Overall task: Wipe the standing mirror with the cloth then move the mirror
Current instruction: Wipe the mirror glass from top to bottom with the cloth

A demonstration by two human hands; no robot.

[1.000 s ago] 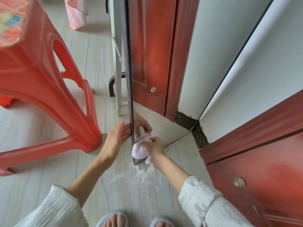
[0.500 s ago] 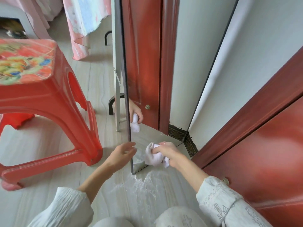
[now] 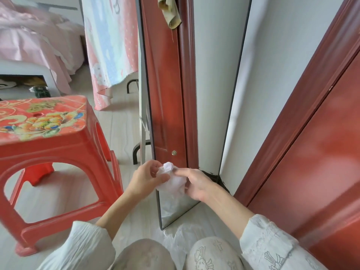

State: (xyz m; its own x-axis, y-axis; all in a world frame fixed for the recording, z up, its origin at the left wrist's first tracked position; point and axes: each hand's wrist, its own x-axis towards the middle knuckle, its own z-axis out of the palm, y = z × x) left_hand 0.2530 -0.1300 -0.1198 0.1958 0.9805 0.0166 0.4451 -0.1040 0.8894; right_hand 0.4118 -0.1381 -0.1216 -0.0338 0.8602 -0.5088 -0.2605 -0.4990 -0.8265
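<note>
The tall standing mirror (image 3: 212, 78) with a thin dark frame stands on the floor ahead, its near edge turned toward me, and it reflects a red door and a white wall. A crumpled white cloth (image 3: 172, 181) is held in front of the mirror's lower part between both hands. My left hand (image 3: 147, 177) pinches the cloth's upper left. My right hand (image 3: 195, 183) grips its right side with curled fingers. Neither hand touches the mirror.
A red plastic stool (image 3: 52, 152) stands close on the left. The mirror's black support legs (image 3: 136, 151) sit behind it. A red door (image 3: 311, 152) and white wall (image 3: 272, 55) close off the right. A bed with pink covers (image 3: 35, 36) and a hanging patterned cloth (image 3: 111, 41) lie beyond.
My left hand let go of the mirror's edge and came onto the cloth. My right hand lifted the cloth off the glass. The view tilted upward.
</note>
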